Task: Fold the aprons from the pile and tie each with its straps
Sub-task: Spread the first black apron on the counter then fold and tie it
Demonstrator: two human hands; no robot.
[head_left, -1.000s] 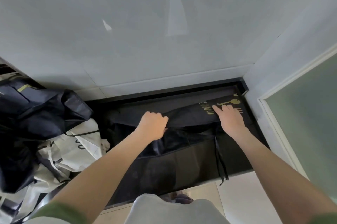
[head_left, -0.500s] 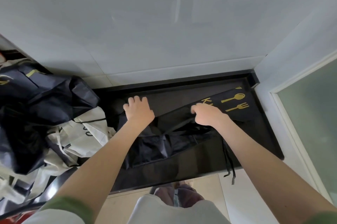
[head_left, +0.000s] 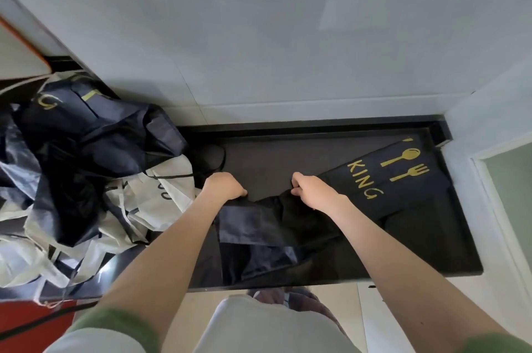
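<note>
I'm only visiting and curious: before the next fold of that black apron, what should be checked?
1. Left hand has a grip on the black apron: ok.
2. Right hand has a grip on the same edge: ok.
3. End with the gold KING print lies flat on the counter: ok.
4. Middle of the apron is smooth: not ok, it is bunched below the hands.
5. Straps are free to tie: cannot tell, they are lost in the dark folds.

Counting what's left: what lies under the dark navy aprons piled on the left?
Crumpled white fabric aprons with dark straps show beneath the dark navy aprons, on the glossy black counter. How many lie deeper is covered.
</note>
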